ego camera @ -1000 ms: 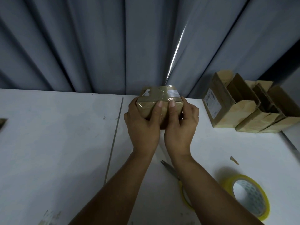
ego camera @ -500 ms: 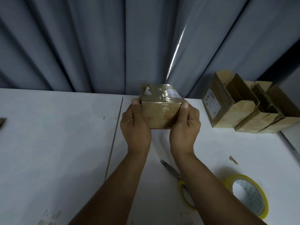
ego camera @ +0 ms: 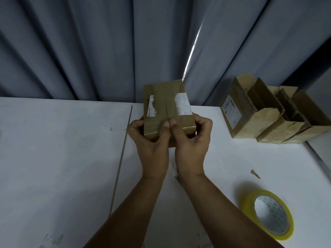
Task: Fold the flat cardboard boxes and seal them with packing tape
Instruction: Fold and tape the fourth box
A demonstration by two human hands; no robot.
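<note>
Grey curtain [ego camera: 89, 51] hangs in heavy folds behind the white table [ego camera: 62, 158], with a thin bright slit between two panels. A narrow seam [ego camera: 121, 158] runs down the tabletop left of my arms.

I hold the small cardboard box [ego camera: 164, 104] in both hands over the far middle of the table, its broad taped face tilted up toward me. My left hand [ego camera: 152, 149] grips the near left corner, fingers wrapped round the side. My right hand [ego camera: 191, 145] grips the near right corner in the same way, fingers curled round the edge. Both thumbs lie side by side, touching, pressed on the glossy tape near the front edge. Two torn white label scraps sit under the tape, one on each side of the face (the left one carries a few printed letters I cannot read properly). Whether the box's underside touches the table, I cannot tell.

Off to my right, against the curtain, a row of folded open boxes [ego camera: 268, 119] stands together, flaps up. A yellow tape roll [ego camera: 250, 201] lies flat near the right front. A cardboard scrap [ego camera: 255, 174] lies between roll and boxes. The scissors tip [ego camera: 177, 178] pokes out beside my right wrist.
</note>
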